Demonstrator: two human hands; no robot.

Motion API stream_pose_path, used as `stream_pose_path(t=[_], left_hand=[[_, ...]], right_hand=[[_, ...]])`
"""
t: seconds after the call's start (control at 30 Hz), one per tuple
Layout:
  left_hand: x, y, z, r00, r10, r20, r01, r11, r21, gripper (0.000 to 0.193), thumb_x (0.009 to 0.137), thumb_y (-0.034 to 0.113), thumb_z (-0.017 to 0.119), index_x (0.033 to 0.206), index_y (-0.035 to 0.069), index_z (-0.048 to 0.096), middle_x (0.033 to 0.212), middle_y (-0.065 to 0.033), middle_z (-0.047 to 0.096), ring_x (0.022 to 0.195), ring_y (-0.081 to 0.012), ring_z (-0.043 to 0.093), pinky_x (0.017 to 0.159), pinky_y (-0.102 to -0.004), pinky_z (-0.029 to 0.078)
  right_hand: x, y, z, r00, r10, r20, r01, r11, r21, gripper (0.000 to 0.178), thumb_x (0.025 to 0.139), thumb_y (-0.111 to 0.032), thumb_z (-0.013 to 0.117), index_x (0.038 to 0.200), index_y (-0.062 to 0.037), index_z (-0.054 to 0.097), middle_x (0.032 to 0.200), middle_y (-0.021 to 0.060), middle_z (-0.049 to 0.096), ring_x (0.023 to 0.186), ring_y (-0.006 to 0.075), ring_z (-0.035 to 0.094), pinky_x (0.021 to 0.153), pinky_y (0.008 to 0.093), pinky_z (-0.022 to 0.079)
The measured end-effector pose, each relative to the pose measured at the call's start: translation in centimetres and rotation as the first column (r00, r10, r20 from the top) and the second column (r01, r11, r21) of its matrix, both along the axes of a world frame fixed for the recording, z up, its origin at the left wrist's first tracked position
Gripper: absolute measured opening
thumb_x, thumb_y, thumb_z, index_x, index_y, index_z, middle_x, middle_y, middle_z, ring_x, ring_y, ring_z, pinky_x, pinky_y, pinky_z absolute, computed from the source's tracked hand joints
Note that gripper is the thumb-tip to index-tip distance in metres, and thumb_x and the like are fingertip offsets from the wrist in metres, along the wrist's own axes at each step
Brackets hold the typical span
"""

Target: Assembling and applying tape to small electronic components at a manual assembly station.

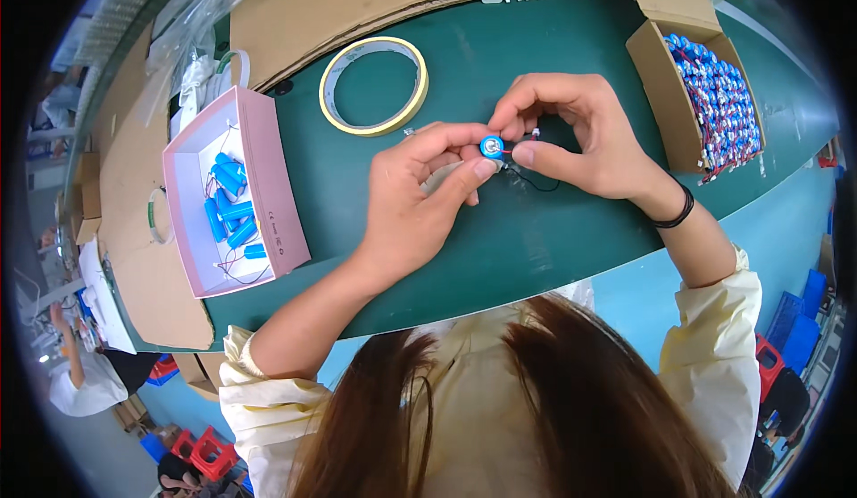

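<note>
Head view: blue cell (492, 146), end-up, pinched at tip of left grip (418, 187).

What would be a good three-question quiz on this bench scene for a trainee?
1. Multiple choice: what do the left hand's fingertips hold? A, scissors; B, a blue cylindrical cell; C, a screwdriver.
2. True or false: the large yellow tape roll lies inside the pink box.
3. Short answer: which box holds more blue cells, the pink one or the brown cardboard one?

Key: 1, B. 2, false: the tape roll lies on the green table, outside the pink box. 3, the brown cardboard box.
</note>
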State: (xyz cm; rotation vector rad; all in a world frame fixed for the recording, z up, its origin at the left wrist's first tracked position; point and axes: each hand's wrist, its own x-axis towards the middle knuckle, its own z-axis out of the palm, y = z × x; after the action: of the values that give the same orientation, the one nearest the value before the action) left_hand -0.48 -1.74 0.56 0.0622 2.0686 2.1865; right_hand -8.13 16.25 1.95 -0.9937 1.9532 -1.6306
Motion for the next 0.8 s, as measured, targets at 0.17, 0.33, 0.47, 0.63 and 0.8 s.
stream_pose_path(t=[0.17,0.33,0.47,0.63,0.8], left_hand=[[0.1,0.1,0.1,1.0,0.029,-0.002,-0.029,0.999,0.036,0.019,0.081,0.003,0.059,0.099,-0.003,0.058,0.081,-0.004,0.059,0.064,-0.0054,0.052,0.054,-0.019,0.043],[0.1,0.0,0.1,1.0,0.012,0.019,-0.013,1.0,0.015,0.017,0.081,0.003,0.06,0.096,-0.004,0.057,0.08,-0.0053,0.061,0.062,-0.0055,0.053,0.055,-0.0184,0.043],[0.1,0.1,0.2,0.999,0.006,0.039,-0.007,1.0,0.018,0.016,0.08,0.002,0.06,0.094,-0.005,0.057,0.078,-0.0056,0.061,0.061,-0.0061,0.053,0.055,-0.0183,0.043],[0.3,-0.2,0.6,0.997,0.054,0.046,-0.053,0.998,-0.03,0.014,0.079,0.0,0.061,0.091,-0.005,0.058,0.077,-0.006,0.061,0.061,-0.0072,0.055,0.053,-0.0188,0.044],[0.2,-0.6,1.1,0.996,0.089,0.02,-0.089,0.996,0.019,0.017,0.079,-0.001,0.06,0.095,-0.004,0.056,0.076,-0.0052,0.058,0.061,-0.0075,0.055,0.053,-0.0183,0.044]], right_hand=[[0.1,-0.1,0.0,0.999,0.015,-0.037,-0.015,1.0,-0.004,0.025,0.067,0.003,0.064,0.091,0.0005,0.059,0.086,0.0049,0.058,0.078,0.0117,0.054,0.075,0.0242,0.044],[0.8,-0.5,-0.3,0.99,-0.045,-0.131,0.053,0.997,0.056,0.024,0.066,0.002,0.066,0.088,-0.0014,0.058,0.085,0.0035,0.059,0.076,0.011,0.055,0.072,0.0236,0.045],[1.0,-0.9,-0.7,0.983,-0.066,-0.17,0.072,0.997,0.03,0.023,0.065,0.002,0.066,0.086,-0.002,0.057,0.083,0.0034,0.059,0.073,0.0112,0.056,0.07,0.0233,0.046],[1.0,-1.1,-1.1,0.963,-0.069,-0.261,0.079,0.997,0.027,0.025,0.064,0.004,0.066,0.087,-0.0012,0.056,0.079,0.0044,0.059,0.068,0.0124,0.056,0.065,0.0231,0.047],[0.8,-0.6,-1.4,0.965,-0.076,-0.252,0.079,0.997,0.005,0.029,0.064,0.005,0.064,0.091,-0.0003,0.057,0.08,0.0053,0.061,0.07,0.013,0.059,0.065,0.0234,0.048]])
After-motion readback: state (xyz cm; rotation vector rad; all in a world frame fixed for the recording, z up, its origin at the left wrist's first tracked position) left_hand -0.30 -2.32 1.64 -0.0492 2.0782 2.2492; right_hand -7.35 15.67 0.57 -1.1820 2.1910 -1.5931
